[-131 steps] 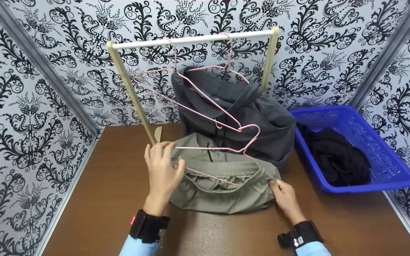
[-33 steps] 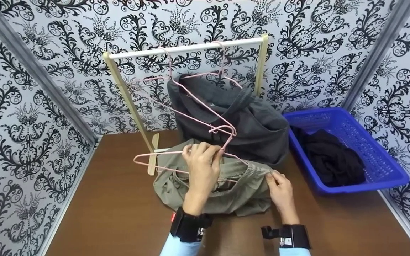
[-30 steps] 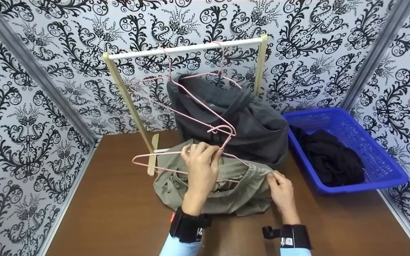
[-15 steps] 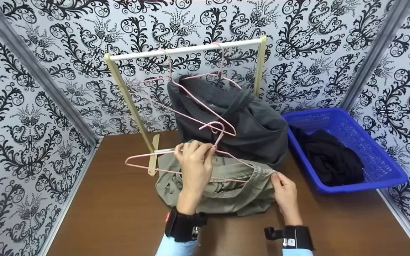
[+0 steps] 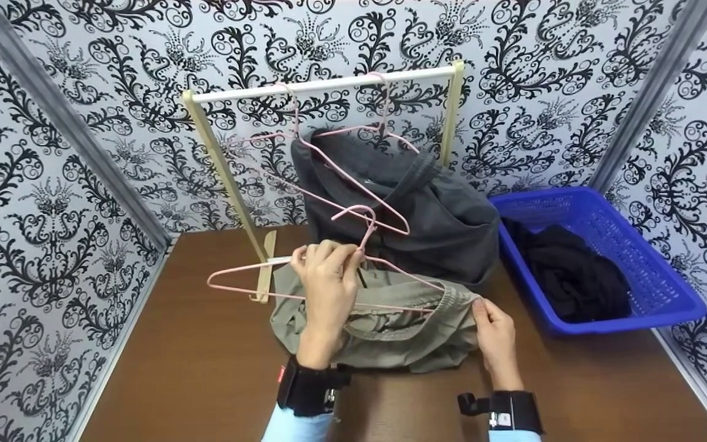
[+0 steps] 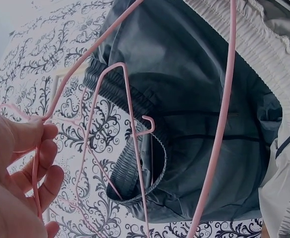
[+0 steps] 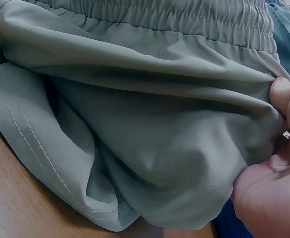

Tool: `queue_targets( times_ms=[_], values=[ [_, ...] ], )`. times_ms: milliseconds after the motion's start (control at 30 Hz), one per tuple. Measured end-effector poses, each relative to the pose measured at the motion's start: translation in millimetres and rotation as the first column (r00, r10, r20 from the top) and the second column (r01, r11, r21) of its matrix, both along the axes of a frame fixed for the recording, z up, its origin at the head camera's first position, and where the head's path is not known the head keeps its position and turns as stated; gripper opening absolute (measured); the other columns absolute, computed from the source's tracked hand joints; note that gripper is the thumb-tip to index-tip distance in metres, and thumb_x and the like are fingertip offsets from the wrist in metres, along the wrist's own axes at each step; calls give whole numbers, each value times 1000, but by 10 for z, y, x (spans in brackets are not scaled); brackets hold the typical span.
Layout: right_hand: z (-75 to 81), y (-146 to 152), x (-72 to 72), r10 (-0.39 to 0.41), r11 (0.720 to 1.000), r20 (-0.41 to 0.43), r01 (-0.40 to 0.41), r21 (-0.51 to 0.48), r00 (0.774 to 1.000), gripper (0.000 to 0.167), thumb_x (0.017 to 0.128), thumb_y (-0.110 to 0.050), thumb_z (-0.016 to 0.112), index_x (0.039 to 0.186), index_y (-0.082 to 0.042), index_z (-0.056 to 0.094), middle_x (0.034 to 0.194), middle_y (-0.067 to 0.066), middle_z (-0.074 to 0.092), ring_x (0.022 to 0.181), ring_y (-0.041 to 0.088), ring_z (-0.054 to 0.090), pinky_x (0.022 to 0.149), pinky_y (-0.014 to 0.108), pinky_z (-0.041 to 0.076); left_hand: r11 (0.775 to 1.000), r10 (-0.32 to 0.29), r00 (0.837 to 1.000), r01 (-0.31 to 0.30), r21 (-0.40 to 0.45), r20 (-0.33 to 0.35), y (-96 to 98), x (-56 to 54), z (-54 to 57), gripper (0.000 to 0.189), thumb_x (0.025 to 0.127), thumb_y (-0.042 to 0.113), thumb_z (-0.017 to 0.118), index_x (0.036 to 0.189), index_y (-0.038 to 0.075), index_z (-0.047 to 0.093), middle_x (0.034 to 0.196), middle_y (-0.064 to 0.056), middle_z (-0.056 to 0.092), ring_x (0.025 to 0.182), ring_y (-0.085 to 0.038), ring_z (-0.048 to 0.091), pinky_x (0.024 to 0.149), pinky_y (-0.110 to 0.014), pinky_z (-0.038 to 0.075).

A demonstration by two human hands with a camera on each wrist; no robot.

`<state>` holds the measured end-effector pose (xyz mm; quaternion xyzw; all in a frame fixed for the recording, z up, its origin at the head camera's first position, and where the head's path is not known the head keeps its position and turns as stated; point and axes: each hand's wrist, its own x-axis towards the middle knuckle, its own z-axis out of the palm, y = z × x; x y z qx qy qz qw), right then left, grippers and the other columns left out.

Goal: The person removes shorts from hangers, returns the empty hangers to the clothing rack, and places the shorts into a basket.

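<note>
My left hand (image 5: 327,282) pinches a pink wire hanger (image 5: 237,268) at the neck below its hook. The hanger's right end sits inside the elastic waistband of olive-green shorts (image 5: 409,353); its left end sticks out past them. At the right side of the waistband, my right hand (image 5: 496,334) pinches the fabric between thumb and fingers. In the right wrist view the thumb presses on the green shorts (image 7: 160,129) just under the gathered waistband. Behind, dark grey shorts (image 5: 445,215) hang by their waistband from a pink hanger on the rack.
A small clothes rack has a white rod (image 5: 329,85) and wooden posts (image 5: 221,172). Another pink hanger (image 5: 353,182) hangs from it, angled towards me. On the right, a blue basket (image 5: 666,270) holds black cloth (image 5: 574,276). Patterned walls enclose the brown table (image 5: 163,344).
The left hand moved from the hanger's left arm to its neck, then shifted slightly left with the hanger. The right hand, still on the waistband, drew slightly right lately.
</note>
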<state>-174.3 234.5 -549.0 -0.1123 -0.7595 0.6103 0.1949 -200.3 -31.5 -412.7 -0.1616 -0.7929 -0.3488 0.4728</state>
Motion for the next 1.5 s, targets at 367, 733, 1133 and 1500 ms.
queue_targets(
  times_ms=[367, 733, 1133, 1500],
  values=[
    [-24, -16, -43, -8, 999, 13, 8, -52, 1000, 31, 107, -8, 53, 82, 11, 58, 72, -2, 49, 75, 7, 47, 71, 19, 38, 1000, 8, 1000, -8, -7, 22, -48, 6, 25, 7, 88, 13, 79, 82, 11, 76, 78, -1, 63, 80, -24, 55, 99, -56, 30],
    [-78, 9, -47, -17, 997, 30, 19, -72, 999, 29, 107, -13, 55, 94, 8, 69, 85, 1, 61, 80, 6, 52, 77, 17, 41, 1000, 9, 1000, -9, 2, 27, -89, 6, 53, 7, 89, 14, 79, 83, 11, 77, 79, -1, 64, 80, -24, 55, 99, -55, 30],
    [-6, -10, -3, -21, 991, 52, 28, -131, 998, 38, 106, -14, 57, 72, 1, 51, 73, 4, 50, 73, 8, 47, 68, 20, 38, 1000, 17, 1000, -17, -8, 22, -115, 12, 69, 8, 89, 15, 78, 83, 11, 76, 79, -1, 64, 80, -24, 56, 100, -56, 30],
    [-72, 29, -29, -25, 988, 68, 35, -148, 997, 44, 107, -12, 55, 70, 6, 39, 65, -5, 37, 68, 8, 41, 63, 22, 34, 1000, 25, 999, -25, -1, 27, -128, 26, 101, 7, 90, 15, 79, 84, 12, 77, 80, -1, 64, 81, -24, 56, 100, -55, 29]
  ],
)
